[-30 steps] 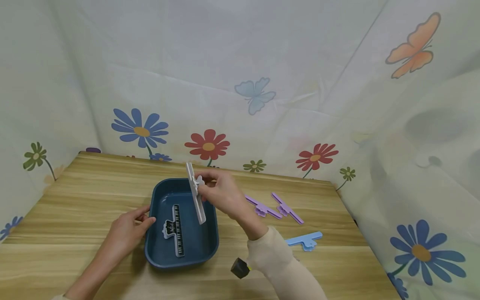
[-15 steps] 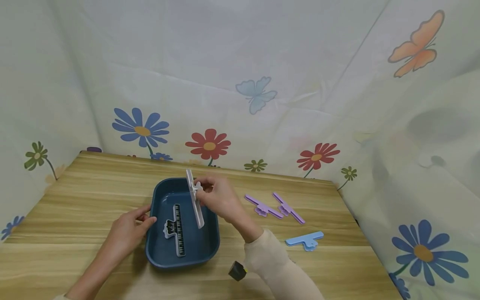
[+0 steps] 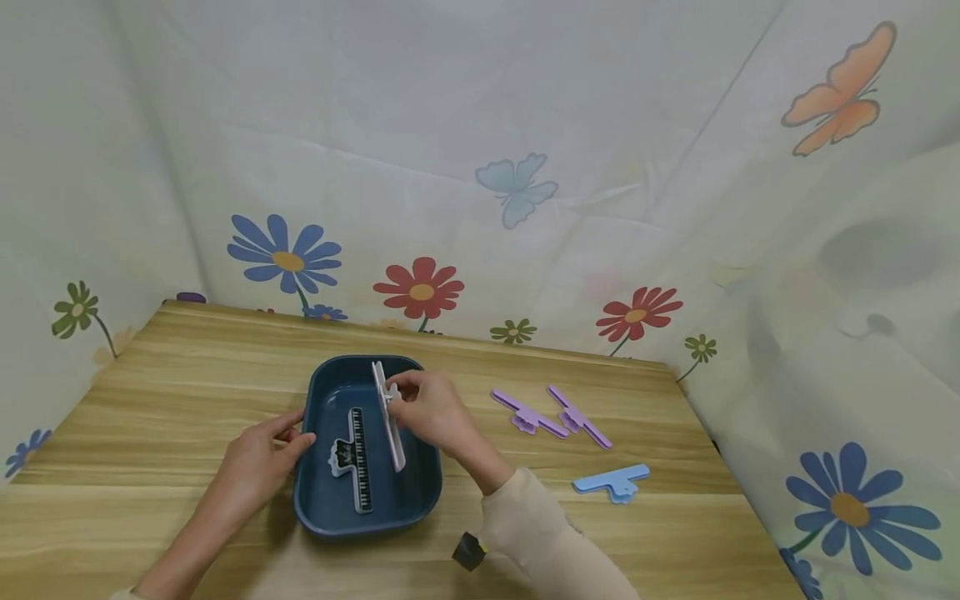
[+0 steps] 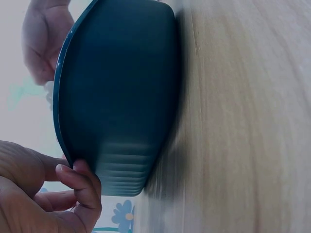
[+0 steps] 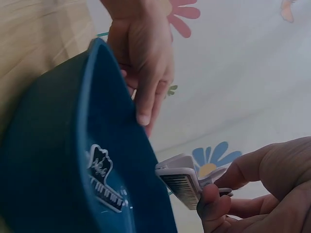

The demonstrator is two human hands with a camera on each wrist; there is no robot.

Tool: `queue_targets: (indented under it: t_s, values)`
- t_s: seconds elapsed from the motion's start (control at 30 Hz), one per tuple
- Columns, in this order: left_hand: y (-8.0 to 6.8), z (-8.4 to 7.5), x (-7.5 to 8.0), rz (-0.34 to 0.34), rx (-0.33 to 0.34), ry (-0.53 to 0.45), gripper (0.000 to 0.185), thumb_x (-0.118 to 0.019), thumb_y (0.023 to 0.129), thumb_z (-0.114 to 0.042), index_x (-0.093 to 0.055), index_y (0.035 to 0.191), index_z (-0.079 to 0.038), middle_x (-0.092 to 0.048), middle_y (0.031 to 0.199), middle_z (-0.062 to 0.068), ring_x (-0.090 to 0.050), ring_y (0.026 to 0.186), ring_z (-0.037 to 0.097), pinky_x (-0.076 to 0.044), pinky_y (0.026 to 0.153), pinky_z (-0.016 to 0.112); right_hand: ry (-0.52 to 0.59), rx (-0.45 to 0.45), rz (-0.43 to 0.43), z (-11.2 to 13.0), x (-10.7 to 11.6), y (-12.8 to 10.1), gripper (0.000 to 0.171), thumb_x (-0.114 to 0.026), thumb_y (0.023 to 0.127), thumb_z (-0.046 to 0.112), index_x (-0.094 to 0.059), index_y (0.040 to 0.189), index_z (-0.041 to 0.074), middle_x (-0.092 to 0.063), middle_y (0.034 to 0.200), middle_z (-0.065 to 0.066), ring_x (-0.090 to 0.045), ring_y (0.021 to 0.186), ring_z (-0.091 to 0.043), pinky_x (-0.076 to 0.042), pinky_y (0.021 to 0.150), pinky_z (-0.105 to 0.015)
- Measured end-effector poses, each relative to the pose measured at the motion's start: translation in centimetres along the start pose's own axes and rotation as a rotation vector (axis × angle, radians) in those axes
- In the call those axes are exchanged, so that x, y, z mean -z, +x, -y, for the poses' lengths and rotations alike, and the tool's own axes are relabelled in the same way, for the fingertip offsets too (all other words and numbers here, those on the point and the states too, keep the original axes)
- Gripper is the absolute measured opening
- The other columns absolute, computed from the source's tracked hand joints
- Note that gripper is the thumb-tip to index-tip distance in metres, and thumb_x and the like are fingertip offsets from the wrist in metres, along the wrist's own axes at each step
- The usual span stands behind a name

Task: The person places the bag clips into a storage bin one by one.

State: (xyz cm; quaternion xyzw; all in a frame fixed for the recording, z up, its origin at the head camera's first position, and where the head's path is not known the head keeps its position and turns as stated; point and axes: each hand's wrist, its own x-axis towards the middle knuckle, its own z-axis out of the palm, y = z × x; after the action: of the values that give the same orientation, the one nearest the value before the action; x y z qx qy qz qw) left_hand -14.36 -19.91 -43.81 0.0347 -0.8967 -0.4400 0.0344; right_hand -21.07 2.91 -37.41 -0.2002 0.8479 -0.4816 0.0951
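Note:
A dark blue rectangular tub point(image 3: 367, 527) stands on the wooden table. Inside it lies a black-and-white clip point(image 3: 360, 462) with a piano-key pattern. My left hand point(image 3: 258, 462) grips the tub's left rim, thumb over the edge and fingers outside, as the left wrist view also shows. My right hand point(image 3: 435, 412) pinches the handle of a white clip point(image 3: 390, 425) between thumb and fingers, over the tub's right half. In the right wrist view, this held clip point(image 5: 182, 182) shows a striped piano-key face and hangs near the rim.
Two purple clips point(image 3: 528, 414) lie on the table point(image 3: 525, 517) right of the tub. A light blue clip point(image 3: 613, 482) lies nearer the front right. A small black object point(image 3: 468, 551) shows by the right sleeve. Flower-printed curtains point(image 3: 517, 108) stand behind and at both sides.
My right hand has moved down and slightly left, lowering the white clip toward the tub. My left hand keeps its hold on the rim.

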Motion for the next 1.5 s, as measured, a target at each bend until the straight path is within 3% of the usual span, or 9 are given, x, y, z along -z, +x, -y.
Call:
queue_targets:
  t_s: [0.4,1.03,1.5]
  values:
    - [-0.1,-0.1,0.0,0.000,-0.002,-0.002,0.051,-0.066,0.101,-0.015,-0.052,0.141,0.014,-0.066,0.097,0.012,-0.068,0.087,0.026,-0.044,0.059,0.028,-0.028,-0.031,0.020,-1.5,-0.9,0.3,0.024,-0.066,0.095,0.000,-0.071,0.118,-0.005,-0.061,0.082,-0.004,-0.060,0.060,-0.011,-0.048,0.055,-0.021]
    - [-0.1,-0.2,0.0,-0.002,0.014,-0.010,0.052,-0.066,0.102,-0.016,-0.052,0.142,0.013,-0.066,0.099,0.012,-0.067,0.089,0.027,-0.044,0.060,0.029,-0.053,-0.084,0.038,-3.0,-1.9,0.9,0.022,-0.068,0.094,0.000,-0.072,0.115,-0.004,-0.061,0.080,-0.003,-0.063,0.062,-0.012,-0.055,0.060,-0.024]
    - [0.0,-0.3,0.0,0.007,0.038,-0.018,0.053,-0.065,0.102,-0.016,-0.051,0.143,0.013,-0.065,0.100,0.013,-0.067,0.091,0.029,-0.043,0.059,0.029,-0.078,-0.087,0.047,-3.1,-2.3,1.0,0.025,-0.068,0.094,0.001,-0.071,0.118,-0.004,-0.062,0.079,-0.002,-0.063,0.062,-0.011,-0.048,0.054,-0.023]
